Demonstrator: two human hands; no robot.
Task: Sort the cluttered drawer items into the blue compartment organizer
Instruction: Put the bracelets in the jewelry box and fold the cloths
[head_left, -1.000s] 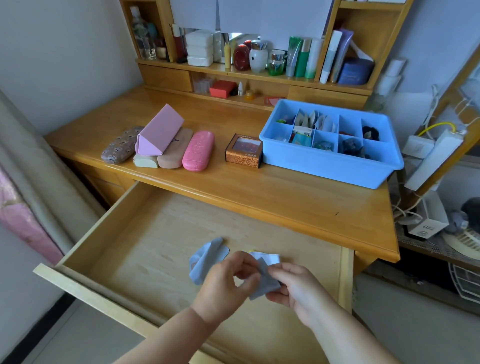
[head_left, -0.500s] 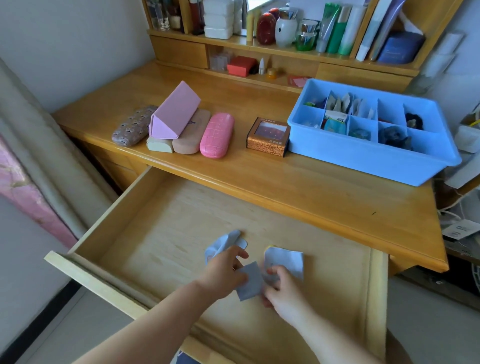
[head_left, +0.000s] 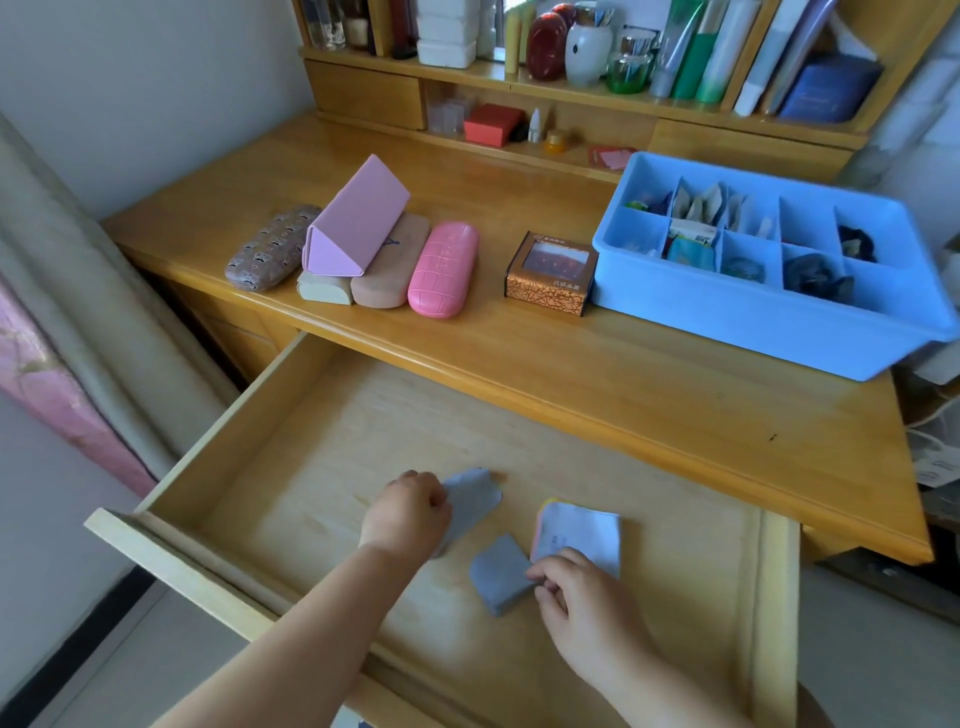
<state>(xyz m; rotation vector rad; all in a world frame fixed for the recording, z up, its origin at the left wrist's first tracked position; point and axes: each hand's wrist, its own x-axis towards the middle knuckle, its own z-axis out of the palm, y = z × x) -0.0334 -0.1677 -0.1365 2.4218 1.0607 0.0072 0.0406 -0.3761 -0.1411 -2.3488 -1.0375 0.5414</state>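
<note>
I am reaching both hands into the open drawer (head_left: 218, 457), which is sticking out from under the bench (head_left: 571, 358). My left hand (head_left: 408, 512) is curling its fingers over the near-left edge of a grey-blue cloth (head_left: 475, 499) lying flat on the drawer floor, so that grip is closing on the cloth. My right hand (head_left: 582, 597) is sitting to the right of the left hand and nearer to me, its fingertips pinching the right edge of a small folded grey cloth (head_left: 501, 574), which is resting on the drawer floor between my two hands. Just right of that folded cloth, and touching my right fingertips, a pale cloth (head_left: 582, 535) with a pink and yellow edge is lying flat. The blue organizer (head_left: 753, 317) is sitting on the bench beyond the drawer's right end, well apart from my hands, with small items already in several of its compartments. Left of the organizer and just beside it, a small brown box (head_left: 550, 275) is standing, and further left a row of glasses cases (head_left: 363, 254) is lying on the bench, a pink triangular one leaning on top of them.
</note>
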